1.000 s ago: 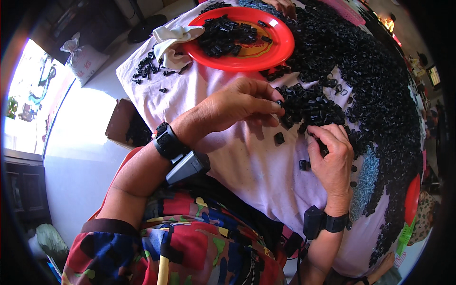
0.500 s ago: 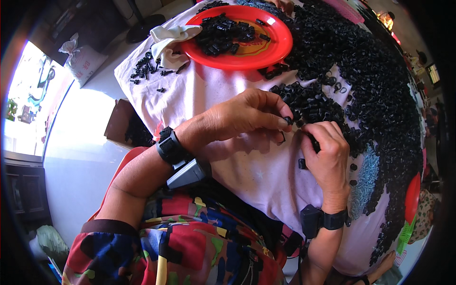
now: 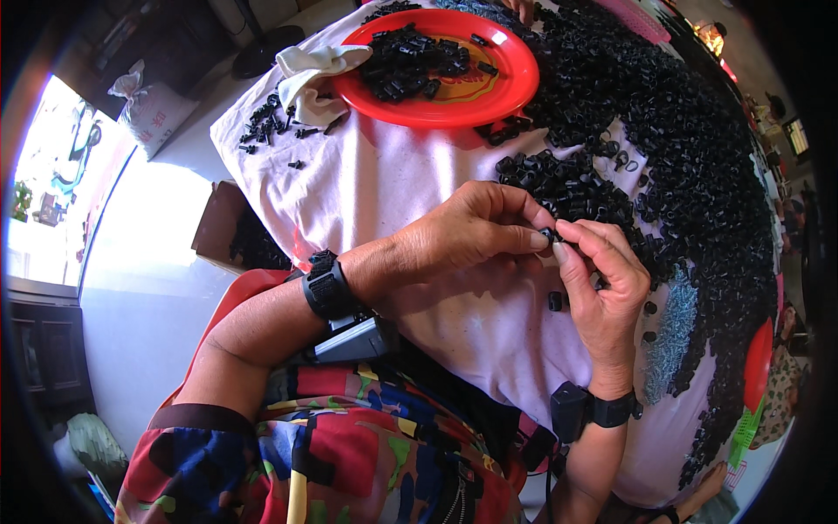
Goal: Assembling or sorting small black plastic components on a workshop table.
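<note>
My left hand (image 3: 489,223) pinches a small black plastic part (image 3: 547,234) between thumb and forefinger, over the near side of the cloth. Its fingertips meet those of my right hand (image 3: 607,266), whose thumb and forefinger close at the same spot. What the right fingertips hold, if anything, is too small and covered to make out. One loose black cap-like piece (image 3: 555,301) lies on the cloth beside the right thumb. Just beyond both hands spreads a heap of small black plastic parts (image 3: 567,188).
A red oval tray (image 3: 515,83) with black parts stands at the back, a white cloth glove (image 3: 305,83) against its left rim. Blue-grey screws (image 3: 672,327) lie in a pile at right. A cardboard box (image 3: 218,227) is left of the table. Another person's hand (image 3: 524,10) shows at the far edge.
My left hand has moved right and slightly nearer with the black part, and its fingertips now meet the right hand's. The right hand has turned its fingertips up toward the left ones.
</note>
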`<state>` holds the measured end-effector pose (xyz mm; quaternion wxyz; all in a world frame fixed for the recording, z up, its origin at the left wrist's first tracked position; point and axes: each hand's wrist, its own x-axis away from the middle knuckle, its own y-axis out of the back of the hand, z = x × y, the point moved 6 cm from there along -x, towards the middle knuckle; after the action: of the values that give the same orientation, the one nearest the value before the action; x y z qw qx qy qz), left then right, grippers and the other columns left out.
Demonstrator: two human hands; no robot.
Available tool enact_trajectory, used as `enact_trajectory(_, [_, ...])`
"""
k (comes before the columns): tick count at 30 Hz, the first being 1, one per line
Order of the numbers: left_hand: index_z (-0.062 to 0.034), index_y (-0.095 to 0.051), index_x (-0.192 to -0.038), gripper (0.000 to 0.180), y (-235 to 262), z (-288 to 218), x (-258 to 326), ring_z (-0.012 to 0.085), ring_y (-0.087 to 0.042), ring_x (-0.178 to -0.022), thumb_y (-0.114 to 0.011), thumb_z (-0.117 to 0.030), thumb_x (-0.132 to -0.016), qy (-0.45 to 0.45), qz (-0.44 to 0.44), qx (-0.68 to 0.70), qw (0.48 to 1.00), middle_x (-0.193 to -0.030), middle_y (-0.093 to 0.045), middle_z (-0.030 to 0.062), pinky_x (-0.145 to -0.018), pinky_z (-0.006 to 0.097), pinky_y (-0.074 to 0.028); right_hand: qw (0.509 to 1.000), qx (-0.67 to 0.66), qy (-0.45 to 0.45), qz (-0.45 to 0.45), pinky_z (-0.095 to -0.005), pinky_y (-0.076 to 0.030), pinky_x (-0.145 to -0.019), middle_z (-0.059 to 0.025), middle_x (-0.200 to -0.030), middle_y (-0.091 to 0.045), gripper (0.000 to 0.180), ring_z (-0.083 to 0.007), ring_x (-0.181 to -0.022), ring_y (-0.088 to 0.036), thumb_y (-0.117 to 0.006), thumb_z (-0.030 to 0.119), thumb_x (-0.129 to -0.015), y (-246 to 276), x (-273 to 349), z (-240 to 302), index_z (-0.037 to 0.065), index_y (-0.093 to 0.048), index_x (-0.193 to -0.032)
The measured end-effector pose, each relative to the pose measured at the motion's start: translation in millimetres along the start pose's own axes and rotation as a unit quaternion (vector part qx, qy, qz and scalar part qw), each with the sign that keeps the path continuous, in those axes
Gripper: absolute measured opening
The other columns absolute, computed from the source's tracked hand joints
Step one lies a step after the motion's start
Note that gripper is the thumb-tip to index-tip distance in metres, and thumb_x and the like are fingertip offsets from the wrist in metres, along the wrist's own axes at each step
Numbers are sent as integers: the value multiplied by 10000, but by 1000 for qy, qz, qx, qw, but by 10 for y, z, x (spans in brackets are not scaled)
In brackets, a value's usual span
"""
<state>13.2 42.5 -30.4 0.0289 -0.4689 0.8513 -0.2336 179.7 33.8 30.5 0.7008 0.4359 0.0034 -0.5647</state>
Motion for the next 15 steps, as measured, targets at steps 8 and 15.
enact_trajectory(8, [-35, -681, -1188, 214, 27, 17, -71, 71, -714, -877, -702, -163, -1017, -32, 6, -60, 998, -1041, -749, 9, -706, 214, -559, 996, -50, -62, -26, -241, -526, -645, -79, -1006, -745, 201, -121, -760, -653, -701, -44, -911, 35, 49, -4, 13, -765, -1093])
enact_trajectory(15, [-20, -674, -1164, 206, -4, -5, -82, 54, -688, -846, -701, -163, -1019, -76, 2, -114, 991, -974, -732, 2, -699, 220, -556, 1000, 15, 28, -2, -256, -543, -617, -86, -984, -746, 207, -153, -789, -672, -706, -64, -878, 31, 3, 55, 15, -762, -1061])
